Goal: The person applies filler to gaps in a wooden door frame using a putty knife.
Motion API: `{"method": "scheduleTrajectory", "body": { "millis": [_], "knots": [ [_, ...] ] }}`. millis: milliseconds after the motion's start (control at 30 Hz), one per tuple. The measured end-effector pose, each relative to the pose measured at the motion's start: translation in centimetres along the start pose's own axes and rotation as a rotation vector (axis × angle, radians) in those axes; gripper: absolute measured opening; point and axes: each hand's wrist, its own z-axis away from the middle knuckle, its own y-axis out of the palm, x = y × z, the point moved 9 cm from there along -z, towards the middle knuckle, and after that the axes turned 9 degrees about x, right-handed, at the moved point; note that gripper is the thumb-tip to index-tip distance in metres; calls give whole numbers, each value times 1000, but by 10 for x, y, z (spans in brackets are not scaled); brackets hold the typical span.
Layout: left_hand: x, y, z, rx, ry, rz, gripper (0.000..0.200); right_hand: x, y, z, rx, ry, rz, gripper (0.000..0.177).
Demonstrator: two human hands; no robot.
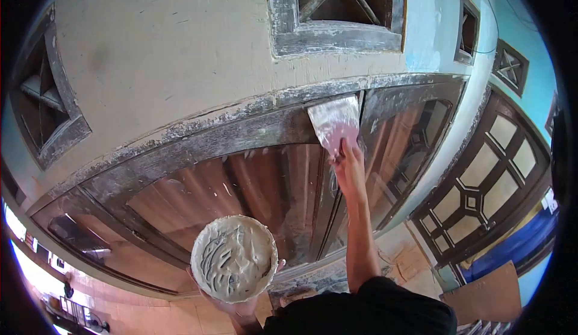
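Note:
My right hand [349, 159], arm stretched upward, grips a wide putty knife [335, 120] with a pale, smeared blade. The blade lies against the top rail of the dark wooden window frame [265, 129], close to the gap between two sashes. Low in the view, my left hand [241, 306] holds up a round tub [233, 259] from below and the sides. Thick off-white putty with ridged marks fills the tub. Most of the left hand's fingers are hidden behind it.
Glass panes [235, 184] with curtains behind sit below the rail. Above is a beige wall [174, 52] with a small vent opening [337, 9]. At the right stand a brown panelled door [481, 184] and a cardboard sheet [487, 296]. A tiled floor [138, 281] lies below.

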Motion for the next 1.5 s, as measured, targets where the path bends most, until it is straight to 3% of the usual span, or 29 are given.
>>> {"method": "scheduleTrajectory", "body": {
  "millis": [67, 100, 133, 200, 233, 300, 400, 533, 733, 833, 900, 1000, 1033, 1067, 1133, 1300, 1500],
  "knots": [
    [3, -4, 1, -113, -45, 41, 55, 3, 9, 17, -6, -50, -142, 17],
    [-13, 9, -1, 69, 107, -391, 57, 13, 20, 13, 39, -82, -143, 21],
    [-12, 15, -3, 66, 105, -393, 57, 25, 32, 8, 37, -79, -144, 21],
    [6, 7, -3, -230, 17, 110, 56, 56, 61, -11, 93, -182, -58, 21],
    [5, 0, -2, -238, 17, 107, 56, 55, 65, -23, 90, -175, -58, 21],
    [-1, -3, -5, -84, -4, -171, 59, 48, 71, -40, 100, -182, 71, 22],
    [-4, -3, -6, -71, -3, -164, 59, 10, 57, -26, 3, -53, 80, 23],
    [-3, 8, -11, -45, -6, -132, 60, -19, 44, 15, 107, 7, -67, 21],
    [10, 28, -20, -1, -43, -73, 61, 58, 103, -21, 133, -228, 5, 21],
    [12, 32, -17, 10, -58, -64, 61, 29, 99, -36, 146, -136, 87, 21],
    [17, 15, -12, -177, -119, -21, 61, 4, 84, -20, 98, -72, 88, 21],
    [17, 19, -16, -151, -126, -10, 62, -23, 63, 20, 47, 11, 42, 21],
    [21, 21, -11, -436, -122, 381, 62, -27, 61, 26, 42, 25, -2, 21],
    [21, 17, -11, -433, -116, 382, 62, -27, 62, 23, 48, 25, -4, 21],
    [19, 24, -16, -138, -182, 17, 61, 10, 77, 18, 49, -117, 50, 21],
    [19, 16, -17, -183, -198, 12, 61, 36, 100, -20, -5, -227, 114, 26],
    [13, 15, -16, -166, -143, -29, 62, -34, 56, 21, -25, -19, -27, 24]
  ]
}}
